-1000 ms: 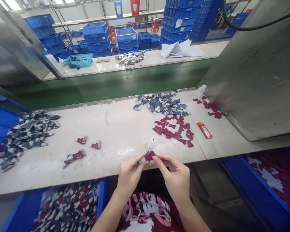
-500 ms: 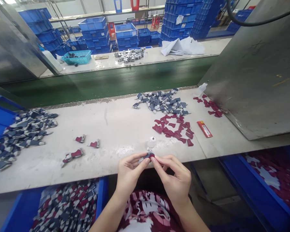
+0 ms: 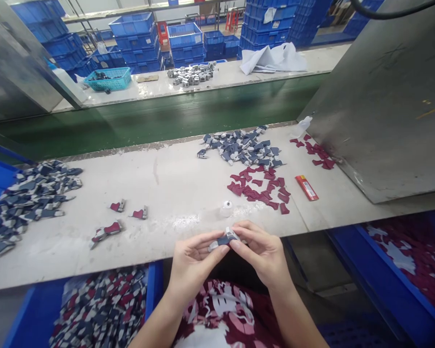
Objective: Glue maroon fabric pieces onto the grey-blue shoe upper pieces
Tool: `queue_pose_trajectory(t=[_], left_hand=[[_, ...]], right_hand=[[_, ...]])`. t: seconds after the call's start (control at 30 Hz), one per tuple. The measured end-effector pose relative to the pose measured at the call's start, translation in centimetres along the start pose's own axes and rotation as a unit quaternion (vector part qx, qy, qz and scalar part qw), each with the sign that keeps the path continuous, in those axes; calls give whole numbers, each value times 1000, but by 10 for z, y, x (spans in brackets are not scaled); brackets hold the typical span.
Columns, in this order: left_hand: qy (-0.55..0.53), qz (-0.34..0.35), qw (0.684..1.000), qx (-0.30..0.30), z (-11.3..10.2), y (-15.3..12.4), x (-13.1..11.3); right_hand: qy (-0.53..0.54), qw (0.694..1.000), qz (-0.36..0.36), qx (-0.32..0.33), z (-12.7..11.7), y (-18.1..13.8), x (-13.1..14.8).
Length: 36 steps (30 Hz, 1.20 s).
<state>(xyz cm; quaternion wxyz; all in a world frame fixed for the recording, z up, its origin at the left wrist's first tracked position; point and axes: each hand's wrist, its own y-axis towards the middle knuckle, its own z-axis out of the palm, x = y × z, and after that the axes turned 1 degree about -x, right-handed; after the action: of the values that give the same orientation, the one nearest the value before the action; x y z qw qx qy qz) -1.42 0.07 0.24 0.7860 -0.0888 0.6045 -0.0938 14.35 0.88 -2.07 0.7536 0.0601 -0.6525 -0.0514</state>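
Observation:
Between both hands, just over the table's front edge, is a small grey and dark-blue plastic part (image 3: 223, 240). My left hand (image 3: 194, 258) pinches its left end; my right hand (image 3: 263, 251) grips its right end, where a light grey piece sticks up. Fingertips cover some of the part. Behind them stands a small white bottle (image 3: 226, 209) with a dark tip. Loose maroon pieces (image 3: 257, 186) lie beyond it to the right, below a heap of blue-grey parts (image 3: 242, 146). Several parts with maroon faces (image 3: 111, 227) rest on the table to the left.
Another heap of blue-grey parts (image 3: 36, 188) covers the table's left end. Blue bins (image 3: 154, 285) full of parts sit below the front edge. A red packet (image 3: 306, 187) lies at right, near a slanted metal panel (image 3: 391, 121). A green belt (image 3: 159, 116) runs behind.
The part has been turned in my fingers: maroon showed at its right end before, and now a light grey piece points up there. The camera view has shifted slightly.

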Motion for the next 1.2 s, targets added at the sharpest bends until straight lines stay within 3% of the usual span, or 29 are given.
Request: queue_pose_trajectory(t=[0.17,0.37,0.53,0.67,0.83,1.03,1.2], left_hand=[[-5,-3,999,-38,9,-5,-10],[12,13,1000,-16,10,-6,-10],[20,34,996,-80,18,-13,-9],[15,39,993,-113,21,-16,-9],[37,34,992,-117,19,-16,-8],[102,78,983,-131,17,-18,-1],[92,79,986,-114,13,-12,6]], right_hand=[[-37,998,-37,-26,4,-6,-1],[-31,997,-55,-49,8,-7,0],[-9,996,-29,-80,15,-7,3],[-15,998,-9,-68,16,-6,3],[-36,997,-18,-72,17,-7,3],[-9,996,15,-91,22,-8,1],[-17,998,16,-60,18,-6,-8]])
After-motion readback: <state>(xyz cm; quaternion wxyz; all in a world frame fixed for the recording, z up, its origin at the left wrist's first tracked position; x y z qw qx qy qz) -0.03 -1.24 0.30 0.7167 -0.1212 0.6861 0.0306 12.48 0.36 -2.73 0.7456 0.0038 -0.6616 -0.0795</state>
